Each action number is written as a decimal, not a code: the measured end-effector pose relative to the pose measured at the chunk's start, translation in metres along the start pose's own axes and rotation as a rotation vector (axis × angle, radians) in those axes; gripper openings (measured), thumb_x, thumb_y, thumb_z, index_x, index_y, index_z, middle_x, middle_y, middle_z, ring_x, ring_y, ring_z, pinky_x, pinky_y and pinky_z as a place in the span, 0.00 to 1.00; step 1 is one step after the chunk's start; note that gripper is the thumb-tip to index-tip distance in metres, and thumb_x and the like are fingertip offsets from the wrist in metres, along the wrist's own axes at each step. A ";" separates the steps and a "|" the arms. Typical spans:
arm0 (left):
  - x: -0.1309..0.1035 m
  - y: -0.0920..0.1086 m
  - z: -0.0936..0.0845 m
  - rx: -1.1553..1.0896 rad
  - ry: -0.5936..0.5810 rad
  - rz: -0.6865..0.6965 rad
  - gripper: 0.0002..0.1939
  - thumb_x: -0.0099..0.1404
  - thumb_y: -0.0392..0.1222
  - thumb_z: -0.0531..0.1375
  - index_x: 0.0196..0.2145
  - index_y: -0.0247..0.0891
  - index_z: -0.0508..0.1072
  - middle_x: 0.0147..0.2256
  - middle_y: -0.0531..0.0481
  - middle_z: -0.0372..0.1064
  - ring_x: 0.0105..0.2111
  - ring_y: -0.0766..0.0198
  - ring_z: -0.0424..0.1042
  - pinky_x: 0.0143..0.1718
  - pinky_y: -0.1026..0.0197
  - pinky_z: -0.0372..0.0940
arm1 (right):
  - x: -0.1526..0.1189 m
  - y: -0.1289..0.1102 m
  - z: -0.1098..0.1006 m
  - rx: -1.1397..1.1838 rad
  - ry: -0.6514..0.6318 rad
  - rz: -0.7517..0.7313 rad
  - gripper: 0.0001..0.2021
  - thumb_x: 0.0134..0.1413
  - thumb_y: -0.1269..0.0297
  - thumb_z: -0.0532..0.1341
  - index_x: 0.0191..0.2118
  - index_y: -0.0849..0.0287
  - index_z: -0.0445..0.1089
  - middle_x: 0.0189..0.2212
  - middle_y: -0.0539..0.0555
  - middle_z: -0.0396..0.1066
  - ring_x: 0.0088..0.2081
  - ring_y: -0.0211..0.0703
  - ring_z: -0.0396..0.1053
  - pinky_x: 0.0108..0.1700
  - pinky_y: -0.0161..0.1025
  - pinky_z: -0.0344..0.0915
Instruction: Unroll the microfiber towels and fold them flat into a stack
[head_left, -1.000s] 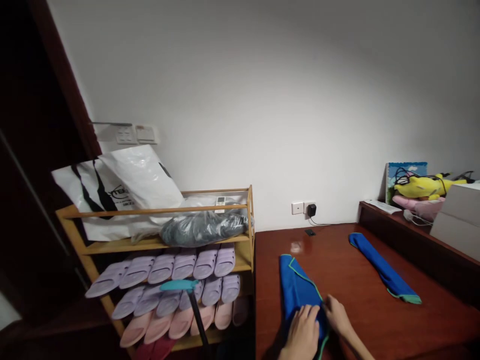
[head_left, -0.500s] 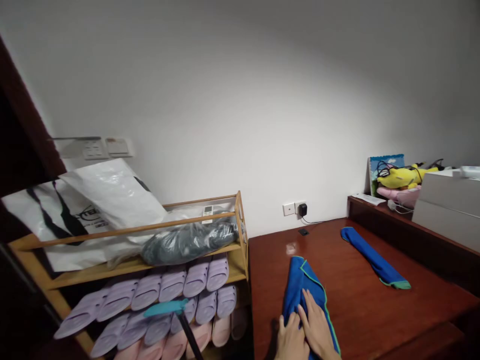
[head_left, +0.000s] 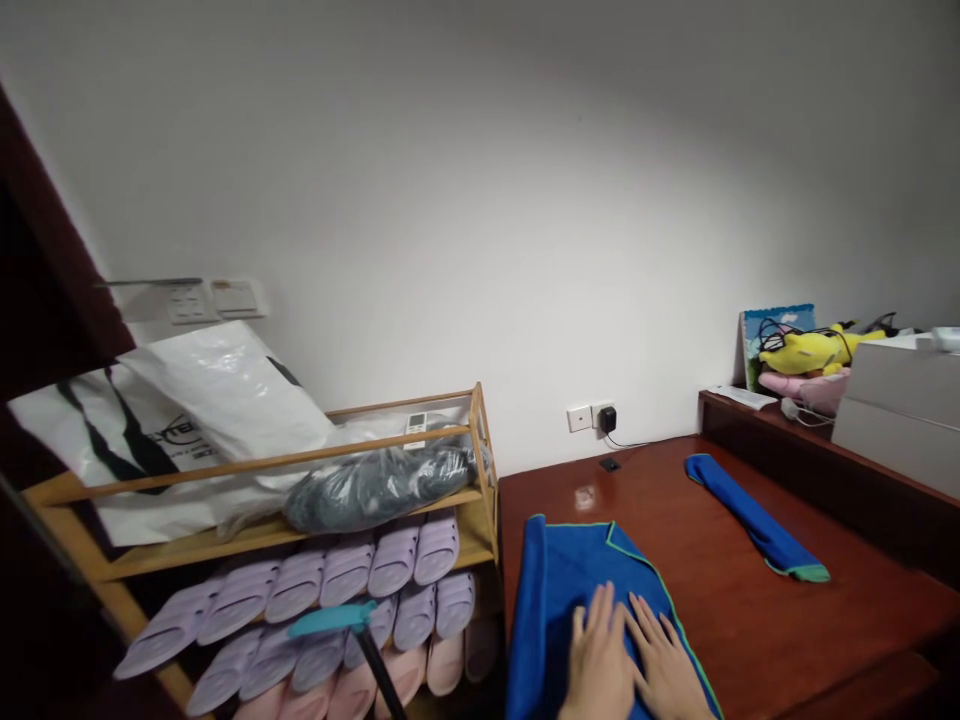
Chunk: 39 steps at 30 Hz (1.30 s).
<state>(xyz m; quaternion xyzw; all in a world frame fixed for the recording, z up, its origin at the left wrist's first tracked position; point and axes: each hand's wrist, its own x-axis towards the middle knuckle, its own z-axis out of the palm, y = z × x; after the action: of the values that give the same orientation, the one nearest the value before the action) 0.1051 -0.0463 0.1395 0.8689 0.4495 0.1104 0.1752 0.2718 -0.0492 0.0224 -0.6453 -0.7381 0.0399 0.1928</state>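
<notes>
A blue cloth (head_left: 570, 560) with green edging lies spread on the reddish-brown table (head_left: 750, 620), its left side rolled or folded over and its top right corner turned in. My left hand (head_left: 600, 655) rests palm down on the middle of this cloth, fingers stretched out. Just right of it, my right hand (head_left: 664, 655) lies flat near the cloth's right edge, fingers apart; the two hands touch or nearly touch. Farther right on the table is a second blue cloth (head_left: 750, 515), in a long narrow roll with a green end.
At left stands a wooden rack (head_left: 442, 555) with purple slippers (head_left: 349, 570), a white bag (head_left: 217, 400) and a plastic-wrapped grey bundle (head_left: 375, 490). A teal-headed tool (head_left: 334, 620) leans before it. A plugged-in black adapter (head_left: 607, 418) and a raised shelf with a yellow plush (head_left: 806, 352) lie beyond.
The near cloth has been opened out toward the left, from a narrow folded strip to a wider sheet. Both hands have moved slightly right, with fingers more spread.
</notes>
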 end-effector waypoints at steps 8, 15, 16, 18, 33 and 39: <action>0.014 -0.048 0.046 -0.051 -0.090 -0.042 0.34 0.61 0.61 0.48 0.62 0.48 0.51 0.65 0.48 0.36 0.65 0.54 0.37 0.63 0.43 0.35 | -0.029 0.086 -0.042 -0.008 -0.075 0.037 0.29 0.57 0.44 0.47 0.62 0.43 0.43 0.64 0.48 0.44 0.64 0.50 0.45 0.62 0.56 0.48; -0.032 -0.105 -0.027 0.328 -0.107 -0.446 0.32 0.58 0.39 0.46 0.62 0.44 0.51 0.64 0.49 0.42 0.64 0.55 0.41 0.62 0.40 0.39 | -0.038 0.130 -0.063 -0.007 -0.118 -0.002 0.28 0.58 0.46 0.45 0.63 0.38 0.40 0.65 0.45 0.42 0.64 0.46 0.41 0.63 0.54 0.46; -0.038 -0.107 -0.035 0.361 -0.102 -0.481 0.33 0.57 0.37 0.46 0.62 0.41 0.51 0.64 0.47 0.43 0.64 0.55 0.41 0.62 0.42 0.40 | -0.039 0.140 -0.066 -0.007 -0.120 0.010 0.28 0.58 0.45 0.46 0.63 0.38 0.41 0.65 0.45 0.42 0.64 0.46 0.41 0.63 0.54 0.46; -0.041 -0.102 -0.041 0.386 -0.051 -0.488 0.35 0.55 0.34 0.47 0.62 0.36 0.52 0.64 0.45 0.41 0.64 0.56 0.41 0.62 0.45 0.41 | -0.038 0.158 -0.069 -0.019 -0.127 0.069 0.29 0.56 0.44 0.47 0.62 0.41 0.46 0.64 0.47 0.45 0.64 0.47 0.43 0.63 0.54 0.46; 0.014 -0.050 0.057 0.015 -0.068 -0.241 0.32 0.63 0.55 0.48 0.63 0.51 0.47 0.65 0.54 0.33 0.64 0.54 0.36 0.62 0.41 0.41 | -0.009 0.092 -0.024 -0.176 0.070 0.343 0.36 0.53 0.37 0.42 0.63 0.49 0.45 0.65 0.51 0.44 0.65 0.49 0.41 0.62 0.57 0.45; -0.034 -0.121 -0.008 0.320 -0.048 -0.483 0.28 0.65 0.49 0.42 0.63 0.49 0.46 0.65 0.54 0.39 0.64 0.56 0.40 0.61 0.39 0.39 | -0.011 0.100 -0.025 -0.163 0.120 0.324 0.35 0.53 0.37 0.44 0.63 0.50 0.48 0.64 0.53 0.48 0.64 0.50 0.43 0.62 0.57 0.46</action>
<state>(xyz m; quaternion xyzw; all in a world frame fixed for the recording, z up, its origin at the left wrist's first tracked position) -0.0071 -0.0081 0.0965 0.7557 0.6508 -0.0276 0.0675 0.3745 -0.0478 0.0121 -0.7703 -0.6126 -0.0279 0.1746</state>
